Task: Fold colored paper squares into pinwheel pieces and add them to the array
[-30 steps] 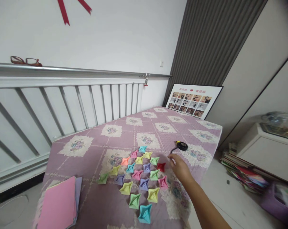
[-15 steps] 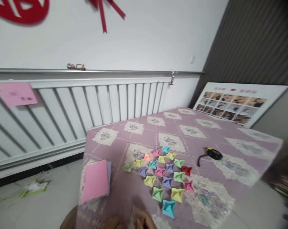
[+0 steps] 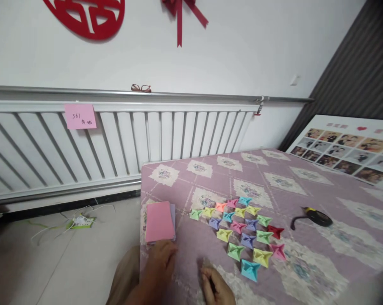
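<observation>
A stack of coloured paper sheets point(image 3: 160, 222), pink on top with a lilac sheet sticking out at its right side, lies at the left of the bed-like surface. My left hand point(image 3: 159, 258) is at the near edge of this stack, fingers slightly bent and apart from the thumb, with nothing visible in it. Lower down and to the right, my right hand point(image 3: 217, 288) rests with its fingers curled in; I see nothing held there. Several small folded paper pieces in many colours stand in rows beyond it, the nearest being a turquoise folded paper point(image 3: 250, 270).
A purple flowered cover point(image 3: 191, 258) spreads under everything. On the right lies a black and yellow tape measure point(image 3: 318, 217). Behind stands a white radiator point(image 3: 175, 135) with a pink note point(image 3: 80, 116); glasses point(image 3: 141, 88) sit on the pipe above. A photo board point(image 3: 347, 148) leans at the right.
My hands, close together at the bottom before, are now apart: the left has moved to the paper stack. The view has turned left, so everything appears further right.
</observation>
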Demonstrator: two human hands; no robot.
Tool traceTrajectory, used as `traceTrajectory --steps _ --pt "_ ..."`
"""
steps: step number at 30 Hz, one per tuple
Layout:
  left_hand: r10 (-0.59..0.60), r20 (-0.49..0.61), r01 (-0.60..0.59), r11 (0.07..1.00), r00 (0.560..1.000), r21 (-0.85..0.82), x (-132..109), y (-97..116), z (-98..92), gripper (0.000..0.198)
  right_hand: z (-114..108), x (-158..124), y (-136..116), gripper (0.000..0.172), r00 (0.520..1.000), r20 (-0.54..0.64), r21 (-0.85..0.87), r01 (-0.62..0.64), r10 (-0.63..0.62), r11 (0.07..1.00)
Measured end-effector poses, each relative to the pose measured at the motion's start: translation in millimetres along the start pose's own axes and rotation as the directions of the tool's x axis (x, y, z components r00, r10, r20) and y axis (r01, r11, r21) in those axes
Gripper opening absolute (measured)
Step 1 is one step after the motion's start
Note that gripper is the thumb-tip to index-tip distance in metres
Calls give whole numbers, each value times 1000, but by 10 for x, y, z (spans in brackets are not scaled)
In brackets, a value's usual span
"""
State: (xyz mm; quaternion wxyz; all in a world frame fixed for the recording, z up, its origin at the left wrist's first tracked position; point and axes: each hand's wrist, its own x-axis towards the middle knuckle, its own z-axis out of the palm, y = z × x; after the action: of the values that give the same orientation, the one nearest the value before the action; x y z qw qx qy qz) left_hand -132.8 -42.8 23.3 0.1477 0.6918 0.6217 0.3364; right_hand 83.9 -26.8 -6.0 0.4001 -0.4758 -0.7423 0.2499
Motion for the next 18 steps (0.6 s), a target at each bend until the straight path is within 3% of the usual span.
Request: traceTrajectory --steps 2,5,9,18 --pt "-63 -39 68 991 997 118 170 -112 -234 27 1 2 -37 27 1000 1 -17 -12 12 1000" --pt "-128 73 101 951 989 291 373 -273 -428 36 -5 9 -64 26 1000 -6 -38 -19 19 999" --pt "-135 204 57 935 970 349 463 -398 -468 34 -5 15 -68 27 1000 -19 -62 -25 24 998" --pt "-111 228 39 954 967 296 483 -458 -502 25 -2 18 -77 26 1000 -8 -70 -25 25 997"
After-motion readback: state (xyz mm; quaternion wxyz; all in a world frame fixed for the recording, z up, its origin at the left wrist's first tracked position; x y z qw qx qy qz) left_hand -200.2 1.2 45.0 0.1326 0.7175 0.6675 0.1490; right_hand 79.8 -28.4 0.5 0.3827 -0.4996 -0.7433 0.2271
